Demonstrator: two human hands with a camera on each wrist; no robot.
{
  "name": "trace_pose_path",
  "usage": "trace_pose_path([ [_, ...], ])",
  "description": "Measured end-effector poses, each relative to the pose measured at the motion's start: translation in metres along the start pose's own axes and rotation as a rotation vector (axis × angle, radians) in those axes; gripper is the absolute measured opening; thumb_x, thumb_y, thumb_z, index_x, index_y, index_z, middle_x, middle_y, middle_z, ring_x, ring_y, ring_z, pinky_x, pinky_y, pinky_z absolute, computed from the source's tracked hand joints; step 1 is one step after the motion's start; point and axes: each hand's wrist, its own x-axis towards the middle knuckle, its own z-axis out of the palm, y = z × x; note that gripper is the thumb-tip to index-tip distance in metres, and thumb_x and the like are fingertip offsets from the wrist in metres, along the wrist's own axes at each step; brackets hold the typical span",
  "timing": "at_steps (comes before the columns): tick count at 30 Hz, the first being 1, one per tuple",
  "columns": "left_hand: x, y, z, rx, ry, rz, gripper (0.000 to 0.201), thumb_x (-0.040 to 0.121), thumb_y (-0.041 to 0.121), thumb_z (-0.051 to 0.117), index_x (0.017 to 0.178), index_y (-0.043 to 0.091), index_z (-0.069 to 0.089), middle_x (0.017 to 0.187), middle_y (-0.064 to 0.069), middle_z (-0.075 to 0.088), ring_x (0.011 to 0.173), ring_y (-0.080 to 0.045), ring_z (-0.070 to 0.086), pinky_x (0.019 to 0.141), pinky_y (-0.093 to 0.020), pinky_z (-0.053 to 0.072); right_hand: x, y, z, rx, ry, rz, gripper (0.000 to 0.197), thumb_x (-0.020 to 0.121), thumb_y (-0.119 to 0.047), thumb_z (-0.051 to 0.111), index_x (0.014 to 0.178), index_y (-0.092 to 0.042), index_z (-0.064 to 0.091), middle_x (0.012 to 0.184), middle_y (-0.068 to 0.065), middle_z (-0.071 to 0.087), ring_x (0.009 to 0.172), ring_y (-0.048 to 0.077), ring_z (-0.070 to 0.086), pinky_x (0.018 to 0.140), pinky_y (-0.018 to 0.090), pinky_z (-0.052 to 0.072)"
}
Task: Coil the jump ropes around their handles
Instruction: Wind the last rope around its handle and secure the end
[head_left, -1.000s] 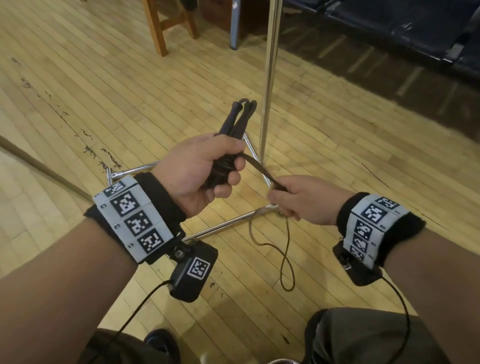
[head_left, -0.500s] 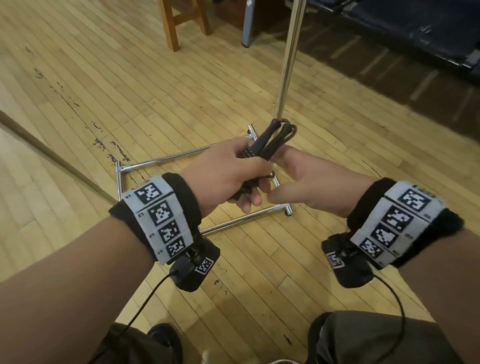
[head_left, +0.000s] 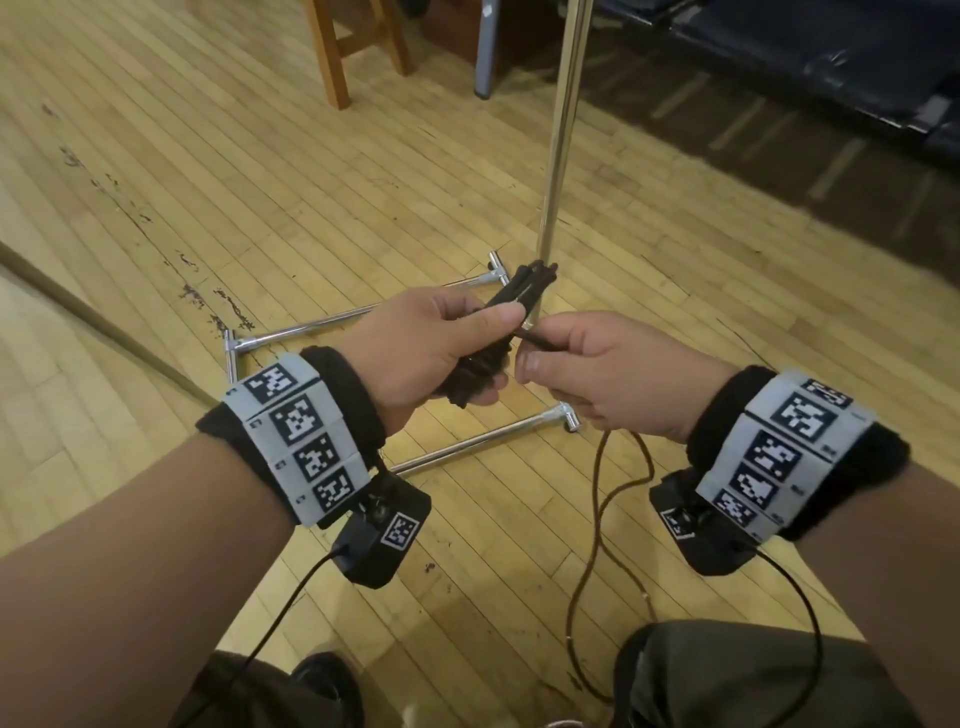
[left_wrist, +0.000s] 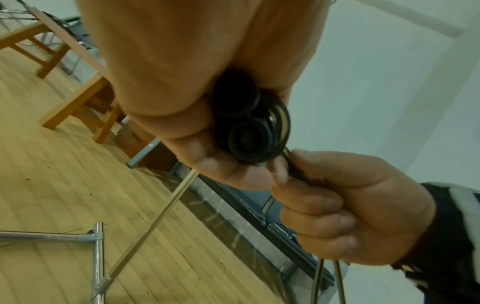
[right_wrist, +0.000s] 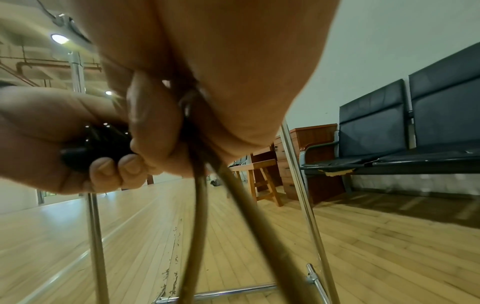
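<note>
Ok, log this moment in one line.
left hand: grips handles | right hand: pinches rope | coiling: partial | slack: hangs toward floor

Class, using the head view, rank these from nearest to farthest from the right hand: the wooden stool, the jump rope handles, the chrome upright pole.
1. Jump rope handles: gripped in the left hand, just left of the right hand.
2. Chrome upright pole: just beyond the hands.
3. Wooden stool: far back, upper left.
</note>
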Motion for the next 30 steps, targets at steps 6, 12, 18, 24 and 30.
trace_pose_path([
  [6, 0.001, 0.010, -0.004, -0.175, 0.000, 0.047, 0.025, 0.101, 0.023, 0.068, 0.112, 0.001, 0.068, 0.085, -0.014, 0.071, 0.069, -0.021, 0.066, 0.049, -0.030, 0.054, -0.004, 0.015, 0.001, -0.040, -0.203, 0.206, 0.028, 0.108, -0.033, 0.045, 0.099, -0.013, 0.061, 0.064, -0.003, 0.045, 0.052, 0.011, 0.038, 0.046, 0.026, 0.035],
  [12, -0.014, 0.000, 0.019, 0.426, -0.502, -0.191, 0.037, 0.091, 0.018, 0.077, 0.115, 0.023, 0.050, 0.082, -0.009, 0.076, 0.058, -0.018, 0.066, 0.045, -0.027, 0.051, -0.003, 0.017, -0.011, -0.495, -0.151, 0.207, 0.013, 0.103, -0.021, 0.060, 0.094, -0.025, 0.068, 0.078, 0.000, 0.069, 0.063, 0.014, 0.061, 0.063, 0.030, 0.055],
  [18, -0.010, -0.014, 0.035, 1.042, -0.384, -0.248, 0.020, 0.092, 0.029, 0.073, 0.108, 0.025, 0.062, 0.071, 0.003, 0.077, 0.051, -0.007, 0.065, 0.050, -0.020, 0.053, -0.007, -0.013, 0.005, -1.010, -0.020, 0.045, 0.018, 0.101, -0.036, 0.055, 0.089, -0.027, 0.066, 0.073, -0.007, 0.061, 0.065, 0.008, 0.058, 0.055, 0.025, 0.047],
  [24, 0.002, -0.009, 0.012, 0.749, -0.026, -0.131, 0.002, 0.100, 0.021, 0.064, 0.102, 0.020, 0.066, 0.075, -0.002, 0.074, 0.056, -0.013, 0.068, 0.052, -0.026, 0.056, -0.017, -0.017, 0.019, -0.860, 0.046, -0.002, 0.024, 0.109, -0.038, 0.038, 0.097, -0.022, 0.052, 0.074, -0.005, 0.055, 0.066, 0.014, 0.056, 0.055, 0.026, 0.040],
  [30, 0.003, -0.007, 0.001, 0.168, -0.112, -0.109, 0.020, 0.093, 0.011, 0.075, 0.109, 0.011, 0.063, 0.073, -0.007, 0.065, 0.058, -0.020, 0.061, 0.046, -0.029, 0.052, -0.012, 0.003, 0.015, -0.188, -0.024, 0.090, 0.023, 0.109, -0.033, 0.044, 0.103, -0.016, 0.058, 0.059, -0.008, 0.048, 0.051, 0.007, 0.044, 0.047, 0.027, 0.042],
])
